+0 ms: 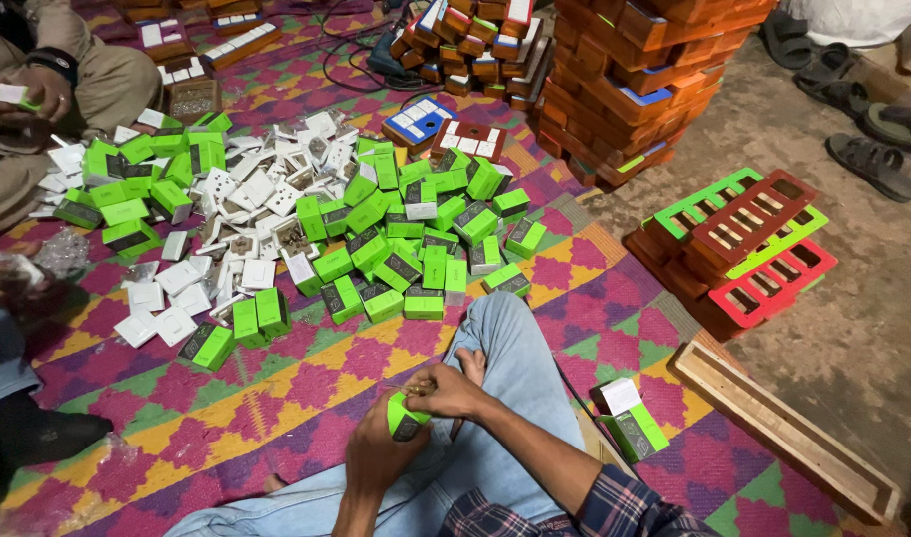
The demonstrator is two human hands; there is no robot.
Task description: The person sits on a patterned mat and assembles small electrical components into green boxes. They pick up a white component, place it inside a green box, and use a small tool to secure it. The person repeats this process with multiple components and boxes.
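Observation:
My left hand (376, 449) and my right hand (454, 390) are closed together on one small green box (406, 418), held over my lap above my jeans-clad leg (515, 358). My right fingers pinch at the box's top end, and my left hand cups it from below. Just ahead on the patterned mat (276, 398) lies a big heap of the same green boxes (406, 259). It is mixed with white switch plates (247, 199). An open green box with a white flap (630, 418) lies by my right knee.
Stacks of orange cartons (644, 80) rise at the back right. Green and red slotted trays (754, 239) lie on the bare floor, a wooden frame (784, 428) nearer me, sandals (873, 159) beyond. One person sits top left, hands (28, 99) on a white piece; another's leg (18, 428) is at left.

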